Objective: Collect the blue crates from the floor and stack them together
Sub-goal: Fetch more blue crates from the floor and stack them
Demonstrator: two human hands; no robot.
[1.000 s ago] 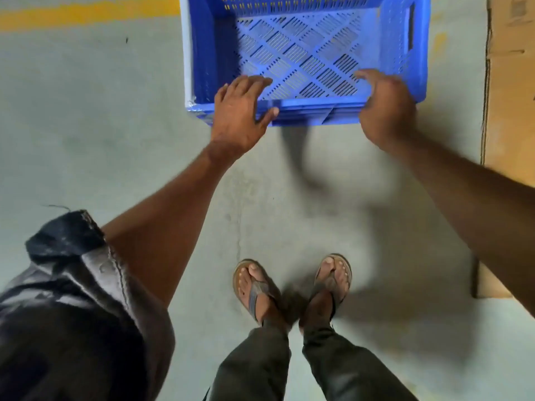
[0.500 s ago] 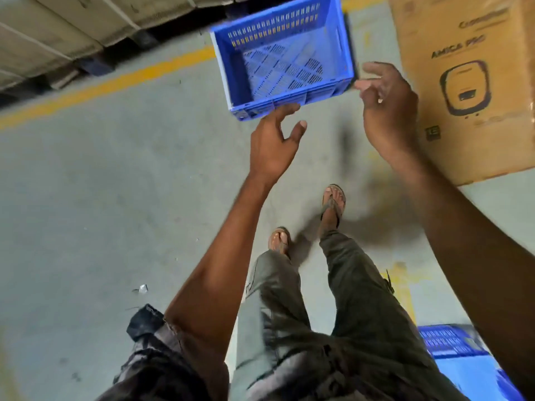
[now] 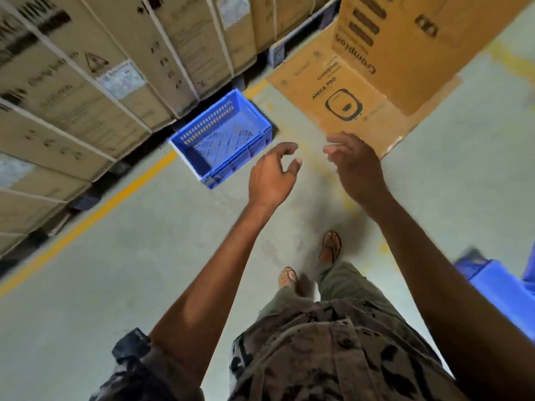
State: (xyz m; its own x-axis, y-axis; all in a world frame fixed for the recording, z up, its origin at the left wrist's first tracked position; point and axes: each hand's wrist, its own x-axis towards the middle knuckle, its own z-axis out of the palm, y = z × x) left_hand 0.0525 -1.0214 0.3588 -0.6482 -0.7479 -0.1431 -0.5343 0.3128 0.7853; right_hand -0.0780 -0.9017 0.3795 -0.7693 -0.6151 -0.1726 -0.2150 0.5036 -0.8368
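Now 1 blue crate seen upright on grey floor, just beside yellow line, below stacked cartons. Left hand raised in air near crate, fingers loosely curled, nothing gripped, no contact made. Right hand likewise spread and empty, in front of brown box. More blue plastic glimpsed at right edge, blurred.

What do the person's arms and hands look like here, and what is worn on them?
Both forearms are bare. The left hand and right hand wear no gloves, rings or watch that I can see. A short dark patterned sleeve ends at the left upper arm; the right sleeve is out of view.
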